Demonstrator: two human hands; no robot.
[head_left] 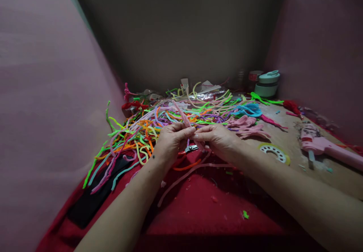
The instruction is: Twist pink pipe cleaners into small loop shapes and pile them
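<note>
My left hand (pixel 176 134) and my right hand (pixel 213 135) meet fingertip to fingertip above the near edge of a colourful heap. Both pinch a pink pipe cleaner (pixel 183 114), whose bundled upper part sticks up between them. Its lower end shows below the right fingers. Just under the hands lie scissors (pixel 190 148) with orange handles, partly hidden. A loose pink pipe cleaner (pixel 181 180) curves over the red cloth below. Behind the hands spreads the heap of pipe cleaners (pixel 144 131) in many colours.
A pink glue gun (pixel 326 146) rests on a brown board (pixel 295 180) at right, near a yellow tape roll (pixel 272 153). Looped pink pieces (pixel 246 126) and blue loops (pixel 248 109) lie there too. A mint container (pixel 266 84) stands behind. A black phone-like slab (pixel 87 203) lies left on red cloth (pixel 204 206).
</note>
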